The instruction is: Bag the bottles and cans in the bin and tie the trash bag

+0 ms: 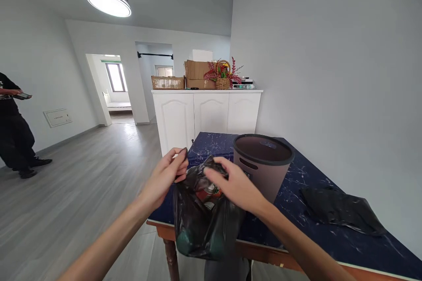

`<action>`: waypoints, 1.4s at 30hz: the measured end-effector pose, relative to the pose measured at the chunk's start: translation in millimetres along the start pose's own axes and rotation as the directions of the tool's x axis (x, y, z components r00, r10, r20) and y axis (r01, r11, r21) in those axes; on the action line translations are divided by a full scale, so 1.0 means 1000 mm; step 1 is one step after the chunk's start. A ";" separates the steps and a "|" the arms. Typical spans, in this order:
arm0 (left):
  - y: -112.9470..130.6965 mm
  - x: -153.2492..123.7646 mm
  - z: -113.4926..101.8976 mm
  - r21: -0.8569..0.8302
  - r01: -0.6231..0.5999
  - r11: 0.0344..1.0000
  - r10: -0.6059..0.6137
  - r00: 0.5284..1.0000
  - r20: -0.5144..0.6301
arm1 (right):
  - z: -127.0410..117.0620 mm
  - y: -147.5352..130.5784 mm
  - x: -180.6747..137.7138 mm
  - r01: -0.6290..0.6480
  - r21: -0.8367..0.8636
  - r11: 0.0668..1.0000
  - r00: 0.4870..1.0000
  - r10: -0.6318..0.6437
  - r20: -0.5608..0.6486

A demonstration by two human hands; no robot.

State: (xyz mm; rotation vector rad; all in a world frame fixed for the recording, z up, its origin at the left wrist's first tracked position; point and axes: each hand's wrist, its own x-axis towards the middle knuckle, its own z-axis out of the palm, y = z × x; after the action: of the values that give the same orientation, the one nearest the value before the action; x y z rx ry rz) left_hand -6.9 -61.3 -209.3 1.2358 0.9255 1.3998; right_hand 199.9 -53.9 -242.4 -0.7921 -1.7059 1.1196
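Observation:
A filled black plastic bag [193, 224] hangs at the front edge of the table, its mouth partly gathered. Through the opening some red and light-coloured contents show, and greenish round shapes show through the thin plastic at the bottom. My left hand [171, 167] pinches the bag's edge on the left side. On the right side, the fingers of my right hand [231, 182] are closed on the bag's rim, a little blurred. Just beyond my right hand stands a brownish trash can [263, 175] with a dark rim and a handle slot.
The blue marbled table [296, 219] also bears a folded black plastic bag [341, 210] at the right. Behind stands a white cabinet [211, 114] with cardboard boxes [198, 74] and a flower basket [223, 82]. A person [13, 127] stands at far left; a wall borders the right.

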 end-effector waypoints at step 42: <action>-0.086 -0.027 0.024 -0.433 -0.019 0.901 -0.098 0.964 -0.246 | -0.014 0.103 -0.147 -0.057 0.380 0.923 0.695 0.310 -0.649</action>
State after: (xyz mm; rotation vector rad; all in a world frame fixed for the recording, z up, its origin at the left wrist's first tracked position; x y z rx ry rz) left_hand 32.3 -72.1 -293.0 0.7027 0.7516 1.6547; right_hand 270.3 -136.6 -385.4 -1.0216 -0.7729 1.0145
